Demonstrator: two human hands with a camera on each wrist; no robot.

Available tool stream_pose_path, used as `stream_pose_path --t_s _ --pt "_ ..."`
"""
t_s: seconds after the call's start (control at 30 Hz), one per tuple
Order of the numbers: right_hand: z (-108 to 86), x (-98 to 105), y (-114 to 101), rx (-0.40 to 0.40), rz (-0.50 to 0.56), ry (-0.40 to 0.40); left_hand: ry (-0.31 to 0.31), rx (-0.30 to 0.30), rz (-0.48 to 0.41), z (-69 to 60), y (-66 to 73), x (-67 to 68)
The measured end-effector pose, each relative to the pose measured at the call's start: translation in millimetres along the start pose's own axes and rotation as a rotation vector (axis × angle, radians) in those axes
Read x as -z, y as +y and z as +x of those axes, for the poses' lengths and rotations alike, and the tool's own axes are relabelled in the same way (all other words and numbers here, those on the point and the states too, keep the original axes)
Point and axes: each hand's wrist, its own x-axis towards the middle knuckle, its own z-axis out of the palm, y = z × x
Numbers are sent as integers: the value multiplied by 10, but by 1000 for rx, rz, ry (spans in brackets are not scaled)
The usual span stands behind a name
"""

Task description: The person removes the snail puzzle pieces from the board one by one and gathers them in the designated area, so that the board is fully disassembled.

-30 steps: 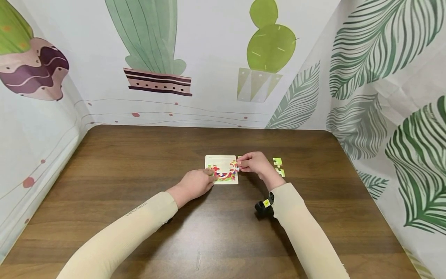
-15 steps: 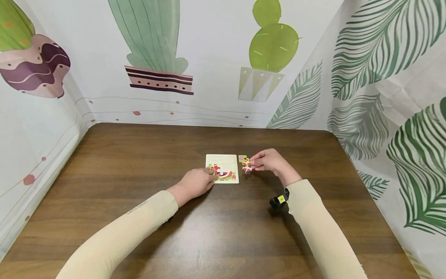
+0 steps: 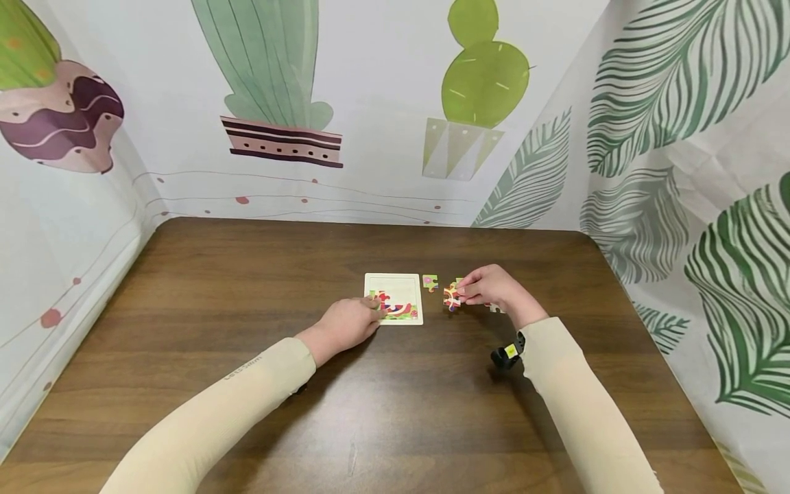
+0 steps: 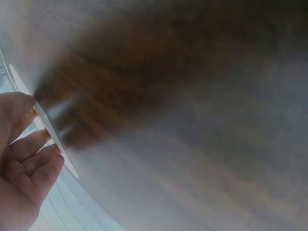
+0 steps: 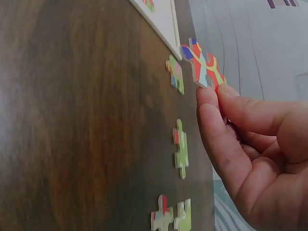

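A pale square jigsaw tray (image 3: 395, 282) lies on the table, its lower part filled with red, white and green pieces. My left hand (image 3: 342, 324) holds its near left corner; in the left wrist view, thumb and bent fingers (image 4: 47, 168) meet the tray's edge (image 4: 69, 162). My right hand (image 3: 496, 288) pinches a jigsaw piece (image 5: 202, 65) between thumb and fingertips, just above the table right of the tray. That piece is red, yellow and light blue with a dark blue knob. A green piece with a pink spot (image 3: 430, 281) lies beside the tray.
More loose green pieces lie in the right wrist view, one greenish piece (image 5: 181, 149) and a pair nearer the bottom, one of them red-tipped (image 5: 161, 216). The right hand partly hides them in the head view. A patterned cloth wall (image 3: 382, 137) stands behind the brown table (image 3: 259, 267).
My right hand has moved right, away from the tray, carrying the jigsaw piece with it. The green piece beside the tray has come into view. The left hand stays on the tray.
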Motion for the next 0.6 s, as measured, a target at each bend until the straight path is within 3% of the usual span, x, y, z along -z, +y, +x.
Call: stream_pose_path --t_s 0.27,0.6 --pt "-10 94 86 -28 32 -37 -12 -6 -10 4 -3 6" --pt "26 176 144 -54 -23 -51 1 10 -14 3 -6 -3"
